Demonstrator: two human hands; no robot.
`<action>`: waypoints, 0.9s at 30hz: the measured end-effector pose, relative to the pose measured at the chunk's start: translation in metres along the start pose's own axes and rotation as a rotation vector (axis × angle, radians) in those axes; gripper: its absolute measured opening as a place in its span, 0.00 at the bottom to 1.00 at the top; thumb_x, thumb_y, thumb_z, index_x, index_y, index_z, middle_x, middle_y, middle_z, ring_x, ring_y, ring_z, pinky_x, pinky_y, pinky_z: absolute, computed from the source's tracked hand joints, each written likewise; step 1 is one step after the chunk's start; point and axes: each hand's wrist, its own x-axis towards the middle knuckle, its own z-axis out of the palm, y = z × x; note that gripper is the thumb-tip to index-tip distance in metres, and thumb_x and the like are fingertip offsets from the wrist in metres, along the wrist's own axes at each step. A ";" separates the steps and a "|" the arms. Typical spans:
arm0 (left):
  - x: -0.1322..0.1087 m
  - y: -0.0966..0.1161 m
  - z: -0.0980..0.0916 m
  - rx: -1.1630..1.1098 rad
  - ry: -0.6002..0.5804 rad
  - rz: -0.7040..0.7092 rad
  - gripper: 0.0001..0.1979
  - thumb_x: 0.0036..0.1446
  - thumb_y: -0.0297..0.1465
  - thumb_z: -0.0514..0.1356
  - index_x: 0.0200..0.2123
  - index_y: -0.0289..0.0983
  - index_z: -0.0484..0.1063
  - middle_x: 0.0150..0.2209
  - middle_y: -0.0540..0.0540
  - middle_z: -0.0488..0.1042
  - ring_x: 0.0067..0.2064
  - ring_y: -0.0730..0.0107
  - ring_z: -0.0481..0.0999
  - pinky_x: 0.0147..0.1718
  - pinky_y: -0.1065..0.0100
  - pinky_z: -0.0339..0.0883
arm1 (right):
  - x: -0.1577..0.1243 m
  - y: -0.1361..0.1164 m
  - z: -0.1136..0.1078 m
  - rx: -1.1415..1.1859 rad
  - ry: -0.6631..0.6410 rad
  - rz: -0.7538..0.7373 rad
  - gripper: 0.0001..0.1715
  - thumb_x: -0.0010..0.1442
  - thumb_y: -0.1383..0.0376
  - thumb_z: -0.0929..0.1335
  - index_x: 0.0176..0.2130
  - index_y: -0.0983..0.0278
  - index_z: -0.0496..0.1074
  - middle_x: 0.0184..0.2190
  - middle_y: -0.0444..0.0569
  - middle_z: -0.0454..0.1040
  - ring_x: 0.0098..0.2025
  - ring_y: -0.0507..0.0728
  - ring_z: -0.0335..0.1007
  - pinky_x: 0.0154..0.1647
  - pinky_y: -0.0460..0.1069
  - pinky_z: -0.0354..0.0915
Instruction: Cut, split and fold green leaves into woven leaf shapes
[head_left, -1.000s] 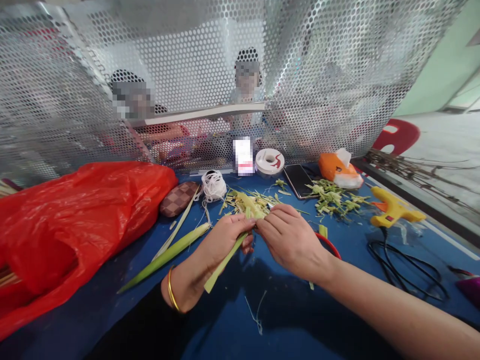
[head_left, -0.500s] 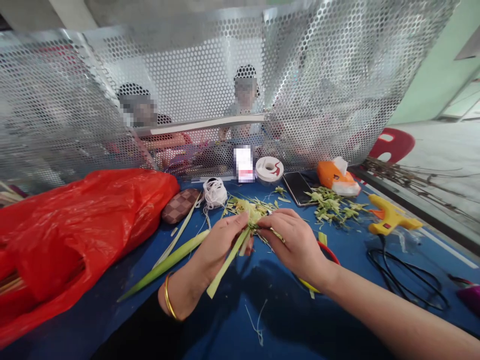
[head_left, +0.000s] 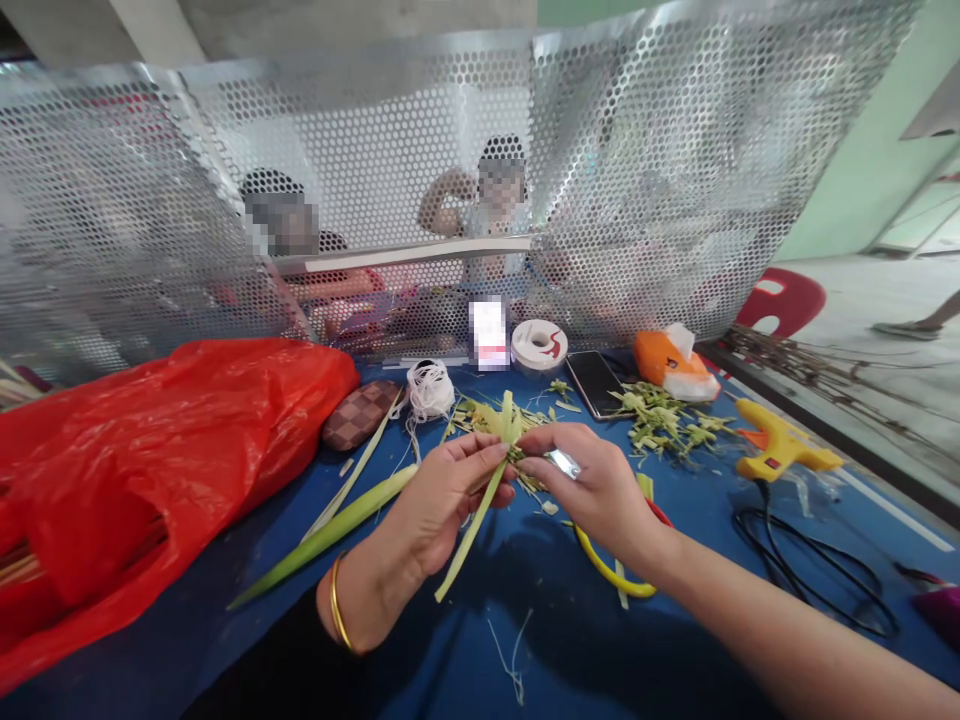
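Note:
My left hand [head_left: 439, 497] pinches a pale green leaf strip [head_left: 472, 525] that hangs down toward me. My right hand [head_left: 592, 485] is closed around scissors with yellow and red handles [head_left: 611, 572]; their metal blade [head_left: 562, 462] shows between its fingers, right at the strip's top end. The strip's tip [head_left: 507, 415] sticks up between both hands. A long green leaf [head_left: 330, 530] lies on the blue table [head_left: 480, 640] just left of my left wrist.
A big red plastic bag [head_left: 142, 470] fills the left. Leaf cuttings [head_left: 664, 420], a yellow glue gun [head_left: 780, 445] with black cord [head_left: 817, 565], a phone [head_left: 596, 380], tape roll [head_left: 538, 343], string ball [head_left: 429, 385] and checkered pouch [head_left: 360, 412] lie behind. A perforated metal screen [head_left: 637, 180] separates two seated people.
The scissors in my right hand have come into view, blade at the strip. The strip's lower end has thinned and swung slightly right. A person behind the screen raised an arm.

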 end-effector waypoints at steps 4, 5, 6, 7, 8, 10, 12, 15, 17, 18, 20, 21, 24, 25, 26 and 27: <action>-0.002 0.002 0.005 0.027 0.027 0.029 0.12 0.46 0.32 0.70 0.34 0.35 0.73 0.32 0.48 0.73 0.29 0.75 0.72 0.30 0.71 0.67 | -0.001 -0.002 0.002 0.107 -0.006 0.086 0.04 0.60 0.66 0.68 0.32 0.61 0.73 0.29 0.43 0.77 0.32 0.54 0.71 0.35 0.48 0.63; -0.003 0.002 0.007 0.043 0.038 0.034 0.13 0.44 0.31 0.70 0.33 0.34 0.73 0.32 0.49 0.73 0.29 0.75 0.71 0.30 0.71 0.67 | -0.002 -0.002 0.002 0.128 -0.007 0.100 0.05 0.60 0.66 0.68 0.31 0.61 0.73 0.27 0.43 0.76 0.30 0.54 0.71 0.34 0.48 0.63; -0.004 0.003 0.008 0.059 0.046 0.037 0.13 0.43 0.30 0.71 0.33 0.34 0.73 0.31 0.49 0.73 0.28 0.76 0.71 0.30 0.72 0.66 | -0.003 -0.003 0.003 0.143 -0.011 0.112 0.06 0.59 0.67 0.68 0.30 0.61 0.72 0.26 0.42 0.75 0.29 0.53 0.70 0.32 0.47 0.63; -0.004 0.003 0.010 0.071 0.052 0.041 0.13 0.43 0.29 0.71 0.32 0.34 0.72 0.30 0.50 0.73 0.28 0.76 0.71 0.30 0.72 0.66 | -0.003 -0.002 0.004 0.151 -0.019 0.122 0.07 0.59 0.67 0.68 0.29 0.62 0.72 0.25 0.42 0.74 0.29 0.53 0.69 0.31 0.47 0.62; -0.004 0.003 0.011 0.078 0.056 0.042 0.12 0.43 0.29 0.71 0.31 0.34 0.72 0.29 0.50 0.73 0.28 0.76 0.70 0.30 0.72 0.65 | -0.004 -0.002 0.005 0.152 -0.028 0.129 0.08 0.59 0.68 0.67 0.28 0.62 0.71 0.24 0.42 0.73 0.28 0.52 0.68 0.30 0.47 0.62; -0.004 0.002 0.011 0.067 0.063 0.045 0.12 0.42 0.29 0.71 0.31 0.34 0.73 0.29 0.50 0.73 0.28 0.76 0.70 0.31 0.72 0.65 | -0.003 -0.001 0.006 0.135 -0.031 0.124 0.09 0.60 0.68 0.67 0.27 0.62 0.71 0.23 0.41 0.73 0.28 0.52 0.68 0.30 0.46 0.61; -0.003 0.003 0.010 0.038 0.067 0.041 0.13 0.41 0.29 0.72 0.32 0.34 0.74 0.30 0.50 0.74 0.28 0.77 0.70 0.31 0.72 0.64 | -0.002 0.000 0.006 0.106 -0.024 0.079 0.08 0.60 0.68 0.67 0.29 0.62 0.71 0.25 0.42 0.74 0.29 0.53 0.70 0.32 0.47 0.62; -0.004 0.005 0.009 -0.008 0.063 0.027 0.16 0.40 0.30 0.72 0.35 0.35 0.76 0.32 0.48 0.76 0.29 0.76 0.71 0.32 0.71 0.64 | 0.001 0.001 0.004 0.072 -0.025 0.012 0.06 0.61 0.68 0.66 0.33 0.61 0.73 0.30 0.45 0.78 0.35 0.55 0.73 0.37 0.50 0.64; -0.006 0.006 0.009 -0.013 0.068 0.036 0.17 0.40 0.30 0.72 0.37 0.35 0.77 0.32 0.48 0.77 0.30 0.75 0.72 0.33 0.71 0.64 | 0.002 0.001 0.002 0.084 -0.017 0.029 0.05 0.61 0.67 0.66 0.35 0.60 0.73 0.34 0.46 0.78 0.38 0.56 0.73 0.40 0.51 0.65; -0.006 0.005 0.010 -0.007 0.077 0.048 0.16 0.40 0.30 0.72 0.36 0.36 0.78 0.32 0.48 0.77 0.30 0.74 0.72 0.33 0.70 0.64 | 0.003 0.001 0.001 0.099 -0.004 0.049 0.05 0.61 0.66 0.66 0.36 0.60 0.73 0.35 0.47 0.78 0.39 0.57 0.73 0.41 0.52 0.65; -0.008 0.003 0.013 0.022 0.114 0.084 0.14 0.40 0.30 0.72 0.34 0.35 0.78 0.30 0.48 0.76 0.29 0.75 0.71 0.32 0.71 0.64 | 0.003 0.000 -0.001 0.152 0.023 0.084 0.04 0.60 0.64 0.67 0.36 0.60 0.73 0.34 0.47 0.77 0.38 0.57 0.73 0.41 0.52 0.66; -0.008 0.002 0.014 0.043 0.138 0.106 0.12 0.40 0.30 0.72 0.32 0.35 0.78 0.29 0.49 0.76 0.28 0.75 0.70 0.31 0.71 0.63 | 0.004 -0.001 -0.002 0.189 0.030 0.098 0.04 0.59 0.64 0.67 0.35 0.61 0.73 0.34 0.47 0.77 0.37 0.57 0.73 0.40 0.52 0.66; -0.009 -0.003 0.019 0.122 0.195 0.178 0.10 0.41 0.30 0.71 0.29 0.35 0.77 0.26 0.50 0.74 0.26 0.76 0.68 0.28 0.72 0.62 | 0.004 -0.004 -0.004 0.319 0.007 0.157 0.05 0.56 0.62 0.69 0.34 0.61 0.74 0.32 0.46 0.76 0.35 0.56 0.71 0.39 0.51 0.66; -0.009 -0.004 0.020 0.149 0.205 0.196 0.09 0.41 0.30 0.71 0.28 0.35 0.77 0.25 0.51 0.73 0.26 0.76 0.67 0.28 0.72 0.62 | 0.004 -0.004 -0.003 0.358 -0.001 0.187 0.06 0.55 0.62 0.70 0.34 0.61 0.74 0.32 0.46 0.76 0.35 0.56 0.71 0.39 0.51 0.66; -0.009 -0.004 0.020 0.172 0.208 0.207 0.09 0.40 0.29 0.71 0.28 0.35 0.76 0.24 0.51 0.73 0.26 0.76 0.67 0.28 0.72 0.62 | 0.004 -0.004 -0.003 0.389 0.001 0.221 0.06 0.54 0.62 0.70 0.33 0.61 0.74 0.32 0.45 0.76 0.35 0.56 0.71 0.38 0.51 0.66; -0.009 -0.004 0.020 0.192 0.205 0.211 0.09 0.40 0.29 0.71 0.27 0.35 0.76 0.24 0.52 0.72 0.25 0.76 0.67 0.27 0.72 0.62 | 0.004 -0.004 -0.002 0.411 0.010 0.256 0.06 0.53 0.61 0.71 0.32 0.62 0.75 0.31 0.45 0.76 0.35 0.56 0.71 0.38 0.51 0.66</action>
